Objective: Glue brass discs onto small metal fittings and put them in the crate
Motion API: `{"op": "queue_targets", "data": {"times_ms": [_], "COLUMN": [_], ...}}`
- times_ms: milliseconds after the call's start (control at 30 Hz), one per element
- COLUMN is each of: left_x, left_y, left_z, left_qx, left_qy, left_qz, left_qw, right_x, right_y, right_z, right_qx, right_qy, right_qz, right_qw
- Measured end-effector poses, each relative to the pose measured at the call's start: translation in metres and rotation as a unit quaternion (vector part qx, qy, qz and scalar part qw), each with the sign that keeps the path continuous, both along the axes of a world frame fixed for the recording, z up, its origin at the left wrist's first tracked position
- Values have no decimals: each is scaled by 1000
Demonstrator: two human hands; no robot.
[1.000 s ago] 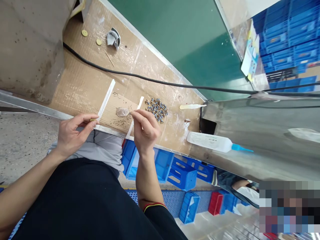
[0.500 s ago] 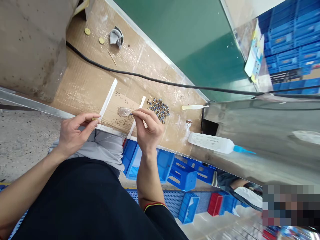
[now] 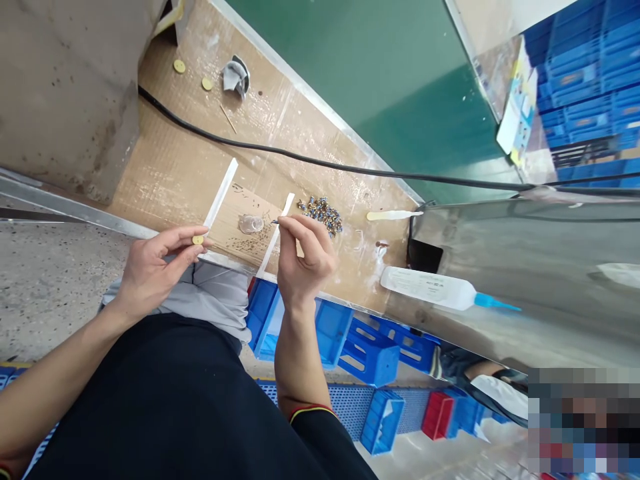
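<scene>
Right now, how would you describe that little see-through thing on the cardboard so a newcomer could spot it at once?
Start at the cardboard-covered bench. Near its front edge lie two white strips. Between them sits a small clear round cup, see-through, unlike the metal studs heaped to its right.

On the cardboard-covered surface [image 3: 165, 160], a plastic dish [image 3: 251, 225] lies just left of a heap of metal studs [image 3: 320, 217]. A squeeze bottle [image 3: 425, 288] lies farther right, a cable [image 3: 310, 157] runs behind them, and plastic crates [image 3: 370, 353] sit below the near edge.
</scene>
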State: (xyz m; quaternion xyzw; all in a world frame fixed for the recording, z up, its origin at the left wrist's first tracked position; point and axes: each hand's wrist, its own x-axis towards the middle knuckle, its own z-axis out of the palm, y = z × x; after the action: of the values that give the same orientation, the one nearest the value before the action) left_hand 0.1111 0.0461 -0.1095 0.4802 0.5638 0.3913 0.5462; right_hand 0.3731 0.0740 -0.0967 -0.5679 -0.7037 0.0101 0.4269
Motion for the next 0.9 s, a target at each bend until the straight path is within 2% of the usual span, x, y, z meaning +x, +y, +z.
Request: {"op": "queue_targets", "data": {"times_ms": [100, 233, 433, 600, 900], "left_x": [7, 15, 15, 15, 16], "left_y": [-7, -12, -14, -15, -17], "left_z": [7, 17, 31, 37, 37], "left_qx": [-16, -3, 29, 30, 33], "left_qy": [-42, -47, -4, -6, 3], "left_qz": [-15, -39, -77, -96, -100], "left_qw": [999, 998, 997, 995, 994], "right_x": [-13, -38, -51, -48, -50], "right_y": [-15, -39, -47, -48, -51], "right_z": [13, 25, 20, 19, 20], "right_qx": [-3, -46, -56, -64, -65], "right_qy": [71, 140, 149, 143, 150], "right_qz": [-2, 44, 113, 126, 133], "right_qw": [997, 988, 981, 980, 977]}}
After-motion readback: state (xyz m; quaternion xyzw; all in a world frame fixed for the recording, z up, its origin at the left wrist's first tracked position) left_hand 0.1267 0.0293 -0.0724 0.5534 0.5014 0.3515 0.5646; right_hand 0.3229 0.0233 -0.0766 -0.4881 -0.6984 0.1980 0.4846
